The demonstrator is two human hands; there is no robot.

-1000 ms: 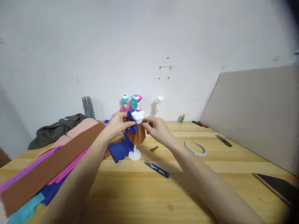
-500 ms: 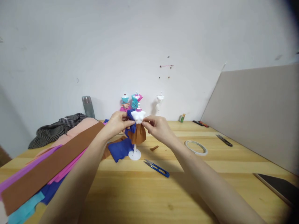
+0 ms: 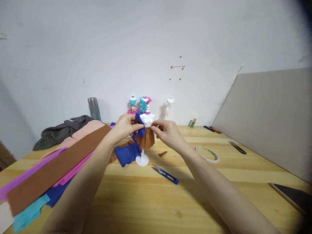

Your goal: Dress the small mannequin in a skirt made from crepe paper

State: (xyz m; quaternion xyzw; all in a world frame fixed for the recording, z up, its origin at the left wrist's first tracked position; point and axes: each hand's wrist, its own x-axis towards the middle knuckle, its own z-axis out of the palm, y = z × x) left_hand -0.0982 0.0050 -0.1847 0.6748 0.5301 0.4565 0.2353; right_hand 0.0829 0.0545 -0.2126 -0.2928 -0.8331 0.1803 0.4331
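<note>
A small white dress form (image 3: 147, 120) stands on a round white base, with a brown skirt (image 3: 145, 139) hanging from its waist. Blue crepe material (image 3: 138, 132) is gathered along its left side. My left hand (image 3: 124, 127) pinches the blue material beside the torso, thumb against the form. On the other side, my right hand (image 3: 167, 131) has thumb and forefinger closed at the waist, at the skirt's top edge. Blue-handled thread snips (image 3: 168, 175) lie in front, and a blue piece (image 3: 128, 154) lies left of the base.
Long coloured strips (image 3: 58, 169) and striped cloth (image 3: 62, 130) cover the left side. Behind are a flask (image 3: 94, 109) and other small forms (image 3: 133, 102). To the right lie a tape roll (image 3: 207, 154), dark scissors (image 3: 237, 147) and a dark flat object (image 3: 290, 196).
The whole view has shifted slightly, so things appear a little farther right. Both hands keep nearly the same grip on the form and its material.
</note>
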